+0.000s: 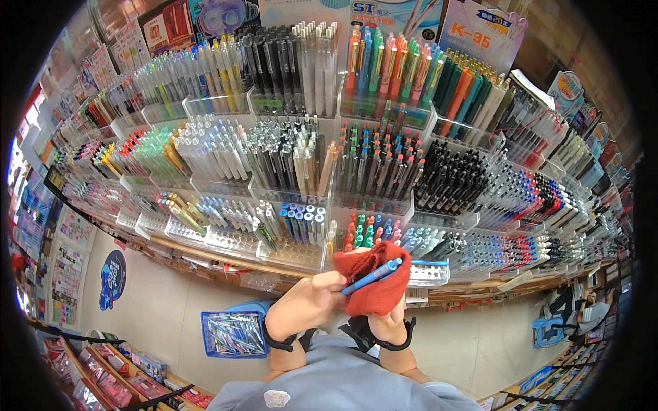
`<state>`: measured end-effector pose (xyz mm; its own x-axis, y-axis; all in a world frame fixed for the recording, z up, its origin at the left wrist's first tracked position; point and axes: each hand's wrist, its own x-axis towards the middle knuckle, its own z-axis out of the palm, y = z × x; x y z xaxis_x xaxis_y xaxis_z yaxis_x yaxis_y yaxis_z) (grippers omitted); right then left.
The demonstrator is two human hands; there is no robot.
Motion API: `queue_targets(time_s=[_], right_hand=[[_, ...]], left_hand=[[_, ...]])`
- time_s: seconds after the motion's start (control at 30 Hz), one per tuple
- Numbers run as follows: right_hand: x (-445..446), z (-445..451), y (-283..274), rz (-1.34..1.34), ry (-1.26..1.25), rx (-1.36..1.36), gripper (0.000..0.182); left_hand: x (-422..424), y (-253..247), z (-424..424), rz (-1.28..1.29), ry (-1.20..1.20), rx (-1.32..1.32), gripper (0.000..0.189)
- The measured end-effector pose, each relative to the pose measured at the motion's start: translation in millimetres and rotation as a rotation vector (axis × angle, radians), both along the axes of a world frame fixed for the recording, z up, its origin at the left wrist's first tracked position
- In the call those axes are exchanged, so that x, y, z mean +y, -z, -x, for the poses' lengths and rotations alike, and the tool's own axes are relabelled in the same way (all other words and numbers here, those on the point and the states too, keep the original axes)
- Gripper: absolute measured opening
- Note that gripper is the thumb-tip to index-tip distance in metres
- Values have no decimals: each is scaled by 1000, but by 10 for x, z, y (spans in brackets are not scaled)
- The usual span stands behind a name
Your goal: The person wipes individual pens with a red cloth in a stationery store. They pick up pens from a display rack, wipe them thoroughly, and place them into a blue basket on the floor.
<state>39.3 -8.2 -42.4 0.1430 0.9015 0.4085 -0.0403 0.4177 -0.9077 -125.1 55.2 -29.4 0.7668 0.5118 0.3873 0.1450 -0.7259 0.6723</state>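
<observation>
Between the thumb and fingers of my left hand is a blue pen, tilted with its far end up to the right. The pen lies across a red cloth. My right hand holds this cloth from beneath, and most of its fingers are hidden by the folds. Just beyond my hands, a clear acrylic pen rack has another blue pen lying along its front. Red, green and blue pens stand upright in the holes behind the cloth.
Tiers of pens, among them black pens, curve across the view. A blue basket full of pens sits on the floor at left. Low shelves line the lower left. Another person is far right near a blue stool.
</observation>
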Motion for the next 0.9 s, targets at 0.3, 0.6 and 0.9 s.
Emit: queue_targets(time_s=[0.3, 0.6, 0.9], right_hand=[[119, 112, -125, -121, 36, 288, 52], [189, 31, -142, -256, -11, 370, 49], [184, 80, -167, -186, -37, 175, 30]], left_hand=[[12, 49, -15, 94, 79, 41, 57], [-6, -214, -96, 192, -18, 21, 28], [-22, -154, -94, 3, -79, -59, 24]])
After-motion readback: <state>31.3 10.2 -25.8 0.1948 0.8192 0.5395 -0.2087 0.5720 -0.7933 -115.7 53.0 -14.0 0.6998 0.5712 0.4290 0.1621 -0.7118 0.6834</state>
